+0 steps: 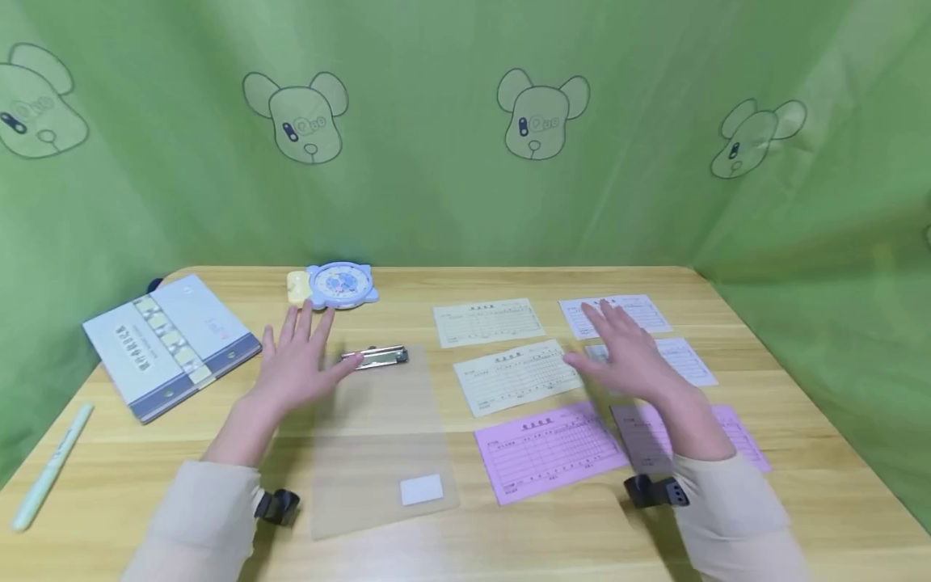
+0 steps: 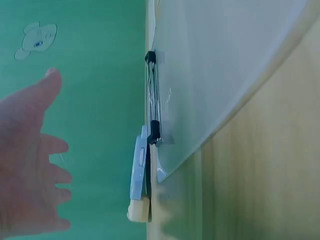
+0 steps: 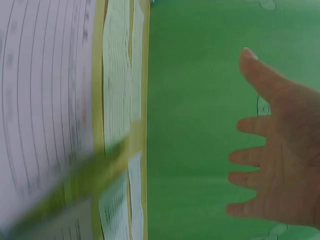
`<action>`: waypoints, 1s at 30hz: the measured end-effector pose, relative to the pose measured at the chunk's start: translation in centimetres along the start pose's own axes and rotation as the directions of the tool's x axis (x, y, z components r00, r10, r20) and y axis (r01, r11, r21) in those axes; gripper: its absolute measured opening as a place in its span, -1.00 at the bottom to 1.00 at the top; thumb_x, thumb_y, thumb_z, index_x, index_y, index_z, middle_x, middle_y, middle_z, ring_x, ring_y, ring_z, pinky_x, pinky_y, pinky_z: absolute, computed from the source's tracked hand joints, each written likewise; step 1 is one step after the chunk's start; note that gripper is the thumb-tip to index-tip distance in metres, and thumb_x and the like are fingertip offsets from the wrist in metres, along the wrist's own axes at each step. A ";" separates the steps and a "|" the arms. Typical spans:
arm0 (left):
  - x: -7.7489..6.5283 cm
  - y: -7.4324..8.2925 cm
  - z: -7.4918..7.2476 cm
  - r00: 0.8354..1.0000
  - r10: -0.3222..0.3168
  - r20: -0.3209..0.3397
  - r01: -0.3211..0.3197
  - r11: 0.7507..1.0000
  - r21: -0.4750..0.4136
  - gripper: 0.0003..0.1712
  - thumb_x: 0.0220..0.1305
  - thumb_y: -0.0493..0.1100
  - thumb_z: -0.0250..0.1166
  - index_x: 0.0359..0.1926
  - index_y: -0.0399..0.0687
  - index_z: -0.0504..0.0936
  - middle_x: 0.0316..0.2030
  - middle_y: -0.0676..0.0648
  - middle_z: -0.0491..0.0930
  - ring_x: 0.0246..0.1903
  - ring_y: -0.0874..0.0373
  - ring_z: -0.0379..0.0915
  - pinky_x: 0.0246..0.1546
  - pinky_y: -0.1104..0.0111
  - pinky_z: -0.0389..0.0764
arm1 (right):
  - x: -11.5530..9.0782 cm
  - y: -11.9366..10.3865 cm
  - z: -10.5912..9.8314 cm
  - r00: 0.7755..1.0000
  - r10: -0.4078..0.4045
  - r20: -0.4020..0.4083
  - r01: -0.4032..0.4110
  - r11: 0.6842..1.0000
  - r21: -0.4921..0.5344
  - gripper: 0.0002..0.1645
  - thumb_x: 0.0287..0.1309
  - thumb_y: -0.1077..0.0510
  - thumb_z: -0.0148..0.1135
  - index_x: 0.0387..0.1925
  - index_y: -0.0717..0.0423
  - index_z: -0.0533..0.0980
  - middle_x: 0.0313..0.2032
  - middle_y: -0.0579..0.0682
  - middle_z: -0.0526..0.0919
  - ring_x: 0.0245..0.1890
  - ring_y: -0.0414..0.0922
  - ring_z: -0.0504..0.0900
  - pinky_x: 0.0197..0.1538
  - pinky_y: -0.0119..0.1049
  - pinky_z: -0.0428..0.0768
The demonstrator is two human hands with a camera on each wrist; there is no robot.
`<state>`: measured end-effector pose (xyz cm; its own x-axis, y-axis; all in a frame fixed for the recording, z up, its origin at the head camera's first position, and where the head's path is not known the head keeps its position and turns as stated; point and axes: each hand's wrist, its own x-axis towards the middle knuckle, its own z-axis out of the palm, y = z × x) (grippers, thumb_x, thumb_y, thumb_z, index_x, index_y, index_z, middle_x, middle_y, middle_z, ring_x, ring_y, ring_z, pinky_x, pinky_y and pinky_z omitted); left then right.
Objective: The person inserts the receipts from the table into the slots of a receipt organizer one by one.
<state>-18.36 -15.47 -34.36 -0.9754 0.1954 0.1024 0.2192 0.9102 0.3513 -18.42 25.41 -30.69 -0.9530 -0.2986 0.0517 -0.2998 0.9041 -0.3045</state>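
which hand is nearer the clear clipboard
Left. The left hand hovers at the upper left of the clipboard, thumb toward its metal clip; the right hand is farther off, to the right, above the paper slips.

Head camera overlooks the table [image 1: 538,541] that wrist cameras skim closely, sideways.

A green curtain [image 1: 436,210], seemingly cloth, hangs behind the wood-grain table [image 1: 822,501] and along its sides. Pale cartoon heads [image 1: 534,129] mark it; whitish glare [image 1: 385,559] lies toward the table's front.
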 end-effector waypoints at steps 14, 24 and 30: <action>1.5 -1.9 0.1 0.991 0.024 0.134 0.040 0.890 -0.455 -0.12 0.13 0.23 0.01 0.29 -0.17 -0.07 0.22 -0.27 0.02 0.14 -0.22 -0.03 0.03 -0.03 0.05 | -6.0 11.9 -1.8 0.978 0.208 0.028 -0.206 0.922 0.327 -0.01 0.05 -0.11 0.09 0.31 0.05 -0.27 0.23 0.35 -0.17 0.13 0.37 -0.12 -0.04 0.28 -0.05; 2.3 -3.1 3.0 0.980 0.096 0.175 0.021 0.824 -0.567 -0.27 0.16 0.04 0.09 0.23 -0.28 0.10 0.15 -0.32 0.13 0.12 -0.20 0.03 0.05 0.01 0.05 | -9.7 17.9 0.3 0.936 0.349 0.051 -0.342 0.861 0.377 -0.08 0.03 -0.13 0.10 0.21 0.36 -0.01 0.06 0.45 0.14 -0.03 0.30 0.18 -0.14 0.03 0.23; 2.4 -3.5 4.7 0.988 0.142 0.057 -0.095 0.860 -0.501 -0.41 0.10 -0.05 0.16 0.11 -0.28 0.32 0.06 -0.27 0.30 0.04 -0.18 0.14 0.03 0.02 0.06 | -11.2 18.6 1.0 0.913 0.380 0.147 -0.405 0.803 0.438 -0.17 -0.01 0.00 0.19 0.17 0.36 0.09 0.01 0.38 0.21 -0.18 -0.01 0.31 -0.24 -0.30 0.29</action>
<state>-21.58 -16.42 -39.74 -0.9343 0.3427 0.0984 0.2931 0.5812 0.7591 -13.26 45.29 -37.89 -0.9777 0.0262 -0.2084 0.1645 0.7125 -0.6821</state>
